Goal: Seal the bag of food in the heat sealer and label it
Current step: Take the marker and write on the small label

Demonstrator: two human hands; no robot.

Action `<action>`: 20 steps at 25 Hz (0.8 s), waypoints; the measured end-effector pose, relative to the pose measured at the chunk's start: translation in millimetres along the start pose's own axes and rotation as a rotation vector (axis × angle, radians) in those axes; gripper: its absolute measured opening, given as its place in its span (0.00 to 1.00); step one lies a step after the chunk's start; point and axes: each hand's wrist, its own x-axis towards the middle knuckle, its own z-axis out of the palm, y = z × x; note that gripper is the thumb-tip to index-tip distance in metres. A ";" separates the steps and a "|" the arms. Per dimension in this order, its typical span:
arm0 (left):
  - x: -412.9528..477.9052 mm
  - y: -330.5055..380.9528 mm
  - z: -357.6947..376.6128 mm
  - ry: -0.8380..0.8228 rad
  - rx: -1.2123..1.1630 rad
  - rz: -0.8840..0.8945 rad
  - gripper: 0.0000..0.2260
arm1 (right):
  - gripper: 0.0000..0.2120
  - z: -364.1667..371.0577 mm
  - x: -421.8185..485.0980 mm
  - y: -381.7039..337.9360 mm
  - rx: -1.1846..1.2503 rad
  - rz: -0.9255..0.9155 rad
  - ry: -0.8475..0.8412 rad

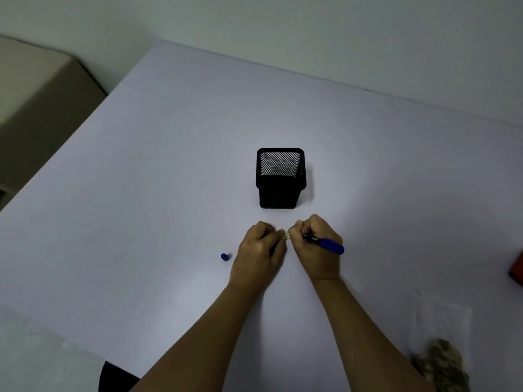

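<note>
Far left, past the edge of the pale table (141, 165): a beige block, blurred, of no part in the job. Further in, just left of the hands: a small blue cap (224, 257), off its pen and lying alone on the surface. Next, the left hand (259, 256), fingers curled, pinching one side of a tiny white label (286, 236) held just above the table. Behind the hands, upright and apart from them: a black mesh pen pot (280, 196), seemingly with nothing in it. Then the right hand (317, 247), clenched round a blue marker (328, 245) with the tail pointing right, fingertips meeting the same label from the other side. Far right edge: a red thing (516, 268), cut off, too little showing to name. Lower right, well apart from both hands: the bag of food (441, 349), clear plastic lying flat with brownish contents at the near end; sealed or not, impossible to tell. By the look of it, the labelling step, with the label probably being peeled or readied. Called for next: freeing the label without creasing it, carrying it across to the bag, pressing it flat on bare plastic, then recapping the marker.
</note>
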 end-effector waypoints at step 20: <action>-1.4 0.2 1.1 -0.006 -0.002 -0.008 0.09 | 0.13 -0.4 -0.3 -0.2 -0.003 -0.059 0.030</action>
